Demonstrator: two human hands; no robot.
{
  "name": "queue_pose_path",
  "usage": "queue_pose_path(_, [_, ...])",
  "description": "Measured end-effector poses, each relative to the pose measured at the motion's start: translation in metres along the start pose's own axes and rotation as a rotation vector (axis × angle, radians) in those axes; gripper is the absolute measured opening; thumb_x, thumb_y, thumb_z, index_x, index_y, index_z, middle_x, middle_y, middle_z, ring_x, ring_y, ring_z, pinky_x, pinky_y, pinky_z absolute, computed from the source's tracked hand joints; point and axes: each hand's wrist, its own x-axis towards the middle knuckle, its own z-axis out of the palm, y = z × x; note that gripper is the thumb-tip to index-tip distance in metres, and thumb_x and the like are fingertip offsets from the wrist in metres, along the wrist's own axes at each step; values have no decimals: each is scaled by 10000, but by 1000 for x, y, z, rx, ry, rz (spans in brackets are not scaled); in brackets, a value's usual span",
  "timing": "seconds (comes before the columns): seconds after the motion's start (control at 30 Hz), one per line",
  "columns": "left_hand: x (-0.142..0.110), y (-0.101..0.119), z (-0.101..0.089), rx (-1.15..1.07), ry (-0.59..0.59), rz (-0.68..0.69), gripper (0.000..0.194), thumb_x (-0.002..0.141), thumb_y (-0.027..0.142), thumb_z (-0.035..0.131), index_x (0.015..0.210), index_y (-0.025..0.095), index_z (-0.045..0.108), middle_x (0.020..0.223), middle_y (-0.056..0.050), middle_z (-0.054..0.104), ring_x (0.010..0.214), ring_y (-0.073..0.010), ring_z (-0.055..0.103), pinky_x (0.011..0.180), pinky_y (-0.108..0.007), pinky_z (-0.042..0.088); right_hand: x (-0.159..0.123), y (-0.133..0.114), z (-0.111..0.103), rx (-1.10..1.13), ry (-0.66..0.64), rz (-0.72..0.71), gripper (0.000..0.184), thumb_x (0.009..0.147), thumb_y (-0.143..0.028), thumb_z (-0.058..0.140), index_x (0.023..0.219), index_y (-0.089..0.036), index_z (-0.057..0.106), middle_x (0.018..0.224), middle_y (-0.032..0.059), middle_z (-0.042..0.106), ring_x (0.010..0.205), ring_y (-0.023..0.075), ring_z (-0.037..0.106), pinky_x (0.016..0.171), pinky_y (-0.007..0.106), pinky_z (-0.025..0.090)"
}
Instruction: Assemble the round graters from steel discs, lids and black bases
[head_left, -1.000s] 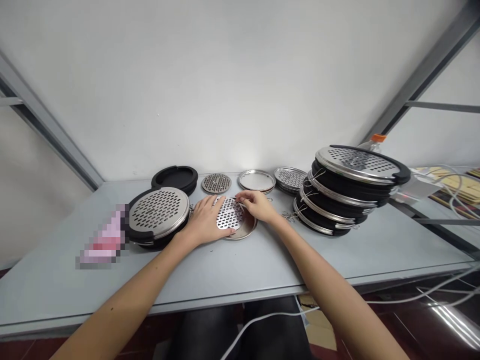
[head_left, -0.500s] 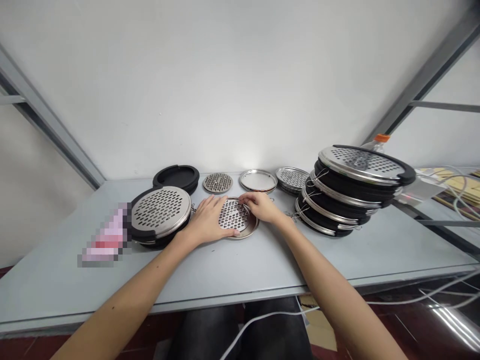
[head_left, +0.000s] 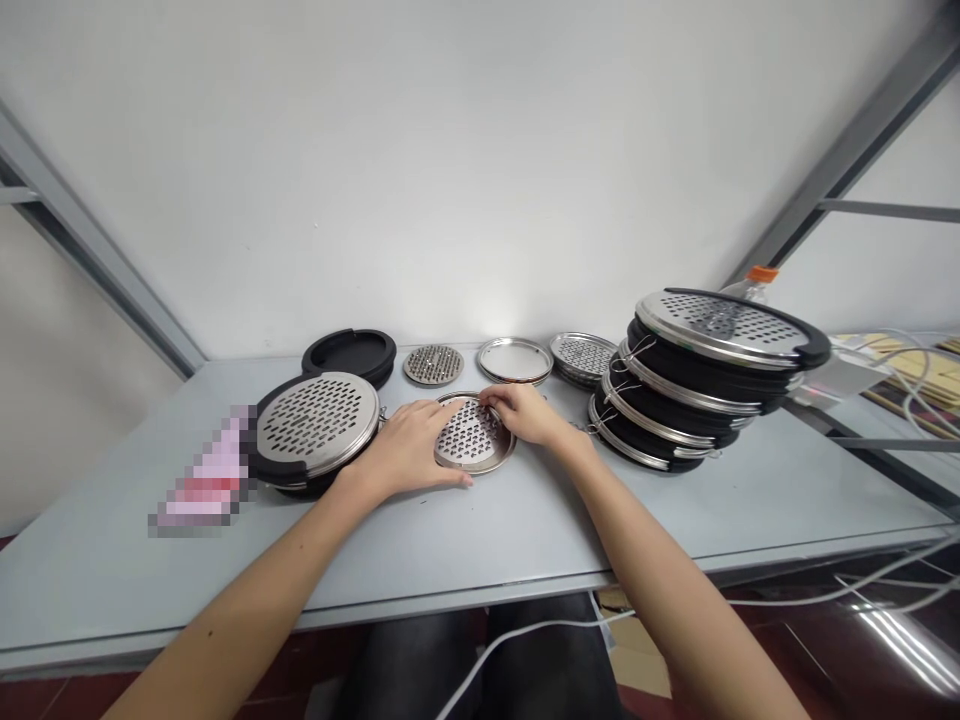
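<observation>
In front of me a perforated metal disc (head_left: 470,432), like a grater plate, lies in a shallow round metal tray (head_left: 491,465). My left hand (head_left: 411,448) covers the tray's left side, fingers stretched out and thumb spread below the near rim. At the far right rim, my right hand (head_left: 523,412) has its fingers bent in a pinch at the disc's edge. The fingertips partly hide the spot. Close to my left hand rests a black round container with a perforated metal top (head_left: 319,420).
On the right leans a tall stack of black, metal-rimmed containers (head_left: 697,390) with wire clips. Along the wall sit a black ring-shaped base (head_left: 349,358), a grater disc (head_left: 433,364), a plain metal lid (head_left: 515,358) and stacked perforated discs (head_left: 583,356). A white cable (head_left: 540,628) crosses below the table edge.
My left thumb has come off the tray's near rim and moved down, uncovering more of it. My right hand stays at the far right rim. The view has shifted slightly.
</observation>
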Motion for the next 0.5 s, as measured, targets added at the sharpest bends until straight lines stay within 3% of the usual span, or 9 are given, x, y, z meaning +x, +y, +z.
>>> queue_pose_path(0.5, [-2, -2, 4, 9, -29, 56, 765, 680, 476, 758, 1335, 217, 459, 1275, -87, 563, 1200, -290, 482, 1014, -424, 378, -1, 0, -1, -35, 9, -29, 297, 850, -100, 418, 925, -171, 696, 899, 62, 725, 821, 191, 652, 759, 270, 458])
